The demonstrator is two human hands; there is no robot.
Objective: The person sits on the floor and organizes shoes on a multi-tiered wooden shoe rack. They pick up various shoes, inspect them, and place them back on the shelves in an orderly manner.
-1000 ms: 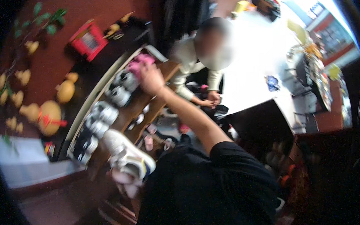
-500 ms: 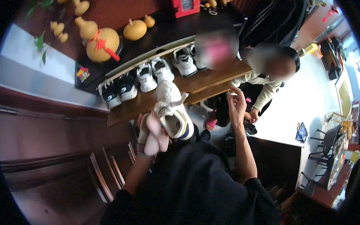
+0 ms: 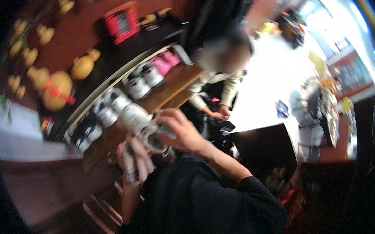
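Black-and-white shoes (image 3: 84,135) stand at the left end of the wooden shelf (image 3: 173,86). The left hand (image 3: 122,151), in front of it, is closed round a pale pink pair of footwear (image 3: 142,160), apparently slippers; it is best kept snug there, since loose pairs may slide apart. Just above, tilted and off the shelf, is the white shoe (image 3: 138,120); whether the left fingertips also bear it cannot be told. Pink shoes (image 3: 164,62) lie beyond, near the shelf's right end. The right hand (image 3: 180,129) reaches the white shoe's right side by its opening, fingers bent and partly spread; blur hides any firm grip. A secure hold at the heel collar, with the wrist steady, would probably prevent tipping and spare neighbouring shoes a knock.
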